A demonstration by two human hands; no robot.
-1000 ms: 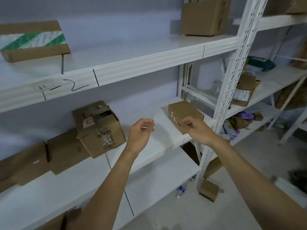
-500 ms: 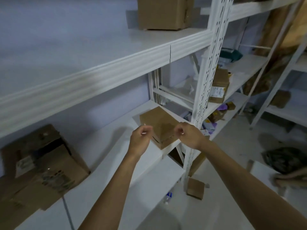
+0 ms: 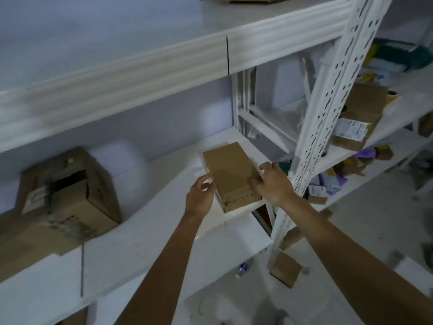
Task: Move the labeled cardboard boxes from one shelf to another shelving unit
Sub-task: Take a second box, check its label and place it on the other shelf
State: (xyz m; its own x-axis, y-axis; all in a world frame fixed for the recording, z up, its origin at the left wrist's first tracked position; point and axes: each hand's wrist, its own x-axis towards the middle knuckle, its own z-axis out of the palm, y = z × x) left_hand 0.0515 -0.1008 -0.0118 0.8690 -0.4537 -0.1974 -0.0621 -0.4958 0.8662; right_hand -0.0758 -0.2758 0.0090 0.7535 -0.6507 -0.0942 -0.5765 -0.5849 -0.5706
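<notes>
A person's two bare arms reach up toward a white metal shelf (image 3: 145,233). A small brown cardboard box (image 3: 230,174) sits at the right end of this middle shelf, close to its front edge and next to a white perforated upright post (image 3: 321,118). Dark handwriting marks the box's near face.

The left hand (image 3: 199,198) is at the box's left side, fingers (image 3: 206,181) curled and partly open, touching or almost touching the cardboard. The right hand (image 3: 273,184) presses against the box's right near corner, fingers bent around the edge. Whether either hand has a firm hold cannot be told.

Farther left on the same shelf lies a larger, torn cardboard box (image 3: 63,202). Beyond the post, a neighbouring shelving unit (image 3: 398,123) carries a labelled box (image 3: 358,118) and mixed clutter. Another small box (image 3: 285,269) lies on the floor below.
</notes>
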